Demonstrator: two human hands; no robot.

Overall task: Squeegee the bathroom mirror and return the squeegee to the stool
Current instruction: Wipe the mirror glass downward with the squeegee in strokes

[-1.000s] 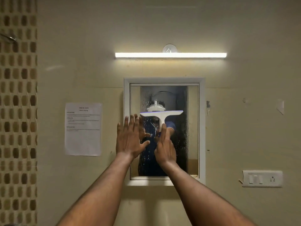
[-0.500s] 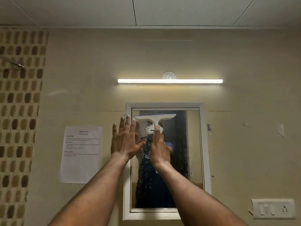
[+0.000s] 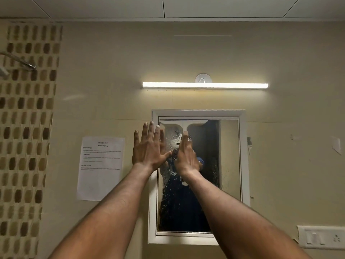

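Right hand [image 3: 185,156] wrapped around the handle of the squeegee [image 3: 183,125], blade pressed flat at the very top of the mirror [image 3: 227,156], toward its left side. Left hand [image 3: 149,148] spread flat, holding nothing, over the mirror's left frame. Droplets across the left and middle glass, so probably early in the wiping; downward strokes left, then return to a stool nowhere visible.

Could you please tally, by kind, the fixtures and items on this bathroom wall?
Mirror: 1
Tube light: 1
Printed sheet: 1
Switch plate: 1
Squeegee: 1, held by the right hand
Total: 5
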